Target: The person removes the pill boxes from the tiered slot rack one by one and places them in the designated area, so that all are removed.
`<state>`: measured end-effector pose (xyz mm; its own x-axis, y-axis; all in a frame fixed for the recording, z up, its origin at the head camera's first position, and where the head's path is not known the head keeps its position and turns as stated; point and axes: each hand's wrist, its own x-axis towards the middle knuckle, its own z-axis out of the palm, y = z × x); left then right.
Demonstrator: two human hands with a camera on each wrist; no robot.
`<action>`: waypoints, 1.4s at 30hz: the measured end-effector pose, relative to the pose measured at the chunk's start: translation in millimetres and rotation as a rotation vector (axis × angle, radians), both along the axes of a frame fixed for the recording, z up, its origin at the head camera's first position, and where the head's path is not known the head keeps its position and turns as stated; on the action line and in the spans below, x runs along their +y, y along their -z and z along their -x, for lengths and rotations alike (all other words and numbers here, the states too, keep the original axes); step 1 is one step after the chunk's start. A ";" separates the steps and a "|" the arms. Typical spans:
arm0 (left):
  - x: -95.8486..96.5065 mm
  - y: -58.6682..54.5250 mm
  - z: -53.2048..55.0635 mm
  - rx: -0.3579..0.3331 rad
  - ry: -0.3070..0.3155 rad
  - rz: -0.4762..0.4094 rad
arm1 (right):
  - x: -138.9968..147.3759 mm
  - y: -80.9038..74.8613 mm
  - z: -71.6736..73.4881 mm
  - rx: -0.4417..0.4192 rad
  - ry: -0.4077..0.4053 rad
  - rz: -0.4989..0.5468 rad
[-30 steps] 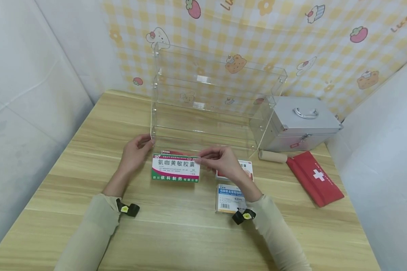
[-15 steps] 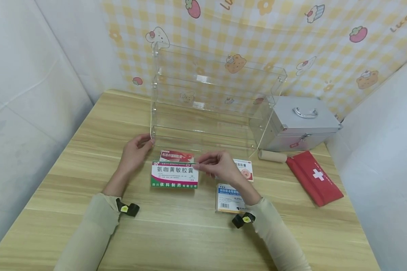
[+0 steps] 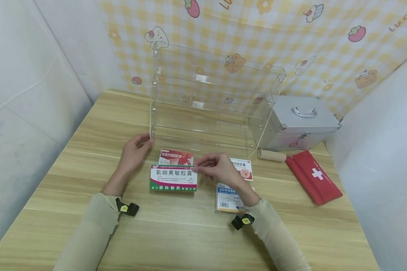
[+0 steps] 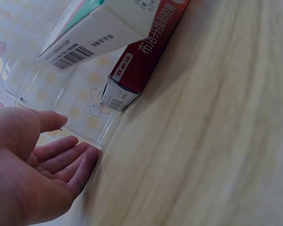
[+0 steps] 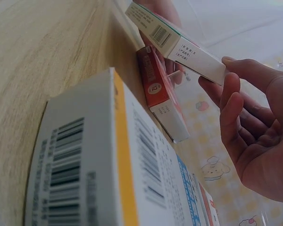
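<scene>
My right hand pinches a white, green and magenta medicine box by its upper right corner, thumb in front. In the right wrist view the box is tilted, above a red medicine box. That red box lies on the table in front of a clear acrylic tiered rack, partly covered by the held box in the head view. At the rack's lower left corner is my left hand, its fingertips against the clear side panel; in the left wrist view the fingers are loosely bent around nothing.
Right of the held box lie a white-and-red medicine box and a blue-and-white one, both partly behind my right hand. A silver case, a beige roll and a red first-aid pouch occupy the table's right side.
My right hand has brought the green-and-white medicine box down toward me, uncovering most of the red box behind it. The left hand has stayed at the rack's corner.
</scene>
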<state>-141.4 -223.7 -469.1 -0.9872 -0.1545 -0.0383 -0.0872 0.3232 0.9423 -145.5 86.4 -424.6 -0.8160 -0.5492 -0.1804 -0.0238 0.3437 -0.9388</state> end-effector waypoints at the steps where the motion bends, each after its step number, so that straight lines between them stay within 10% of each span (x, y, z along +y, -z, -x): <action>1: 0.1 0.0 0.1 0.000 0.000 -0.001 | 0.3 0.8 -0.3 0.003 -0.003 0.000; 42: -0.4 1.4 2.0 0.002 -0.004 0.009 | 4.9 10.4 -3.9 0.074 -0.195 -0.149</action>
<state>-143.4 -224.1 -470.6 -0.9867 -0.1589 -0.0348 -0.0865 0.3311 0.9396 -141.6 91.3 -435.0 -0.7114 -0.6692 -0.2147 -0.1696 0.4600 -0.8716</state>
